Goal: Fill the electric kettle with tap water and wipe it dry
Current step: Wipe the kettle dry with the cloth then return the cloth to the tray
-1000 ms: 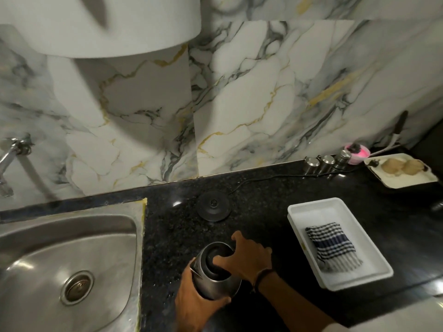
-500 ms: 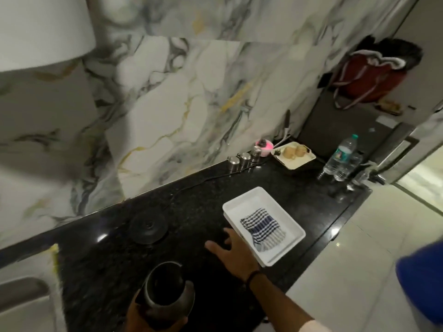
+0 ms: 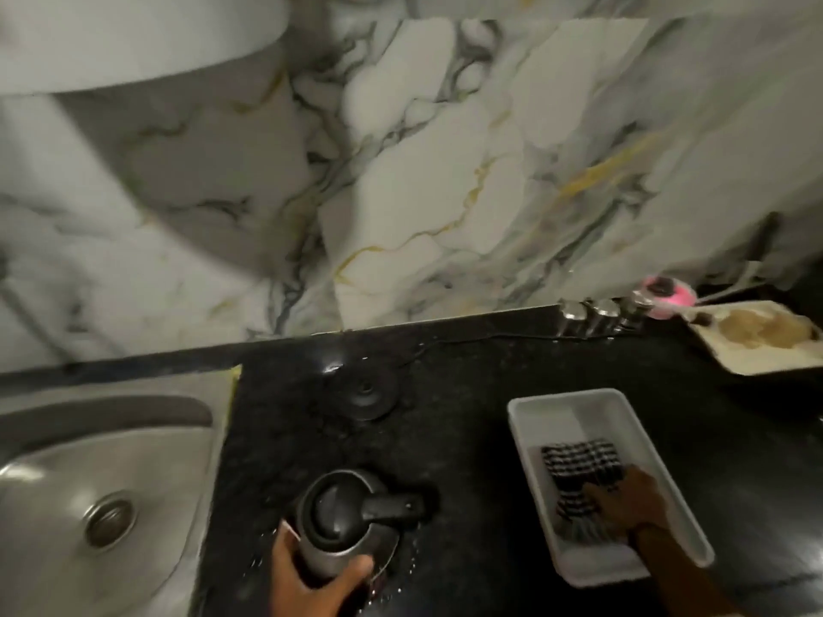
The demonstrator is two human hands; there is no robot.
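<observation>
The kettle (image 3: 345,523) stands upright on the black counter (image 3: 467,438), lid closed, its black handle pointing away from the sink (image 3: 102,483), which lies just beside it on its spout side. The left hand (image 3: 311,581) is wrapped around the kettle's lower steel body from the near side, fingers and thumb closed on it. Small drops of water show on the counter around the kettle's foot. Beyond the kettle, toward the marble wall (image 3: 401,171), the round black kettle base (image 3: 366,391) sits on the counter with its cord running off along the wall. On the kettle's handle side, apart from it, a white tray (image 3: 574,403) holds a checked cloth (image 3: 579,465). The right hand (image 3: 623,505) lies on the near end of that cloth inside the tray, fingers bent over it; whether it has gripped the fabric cannot be told through the blur. Farther from the kettle, by the wall, stand three steel cups (image 3: 601,311), a pink object (image 3: 668,293) and a plate (image 3: 757,345) with food.
</observation>
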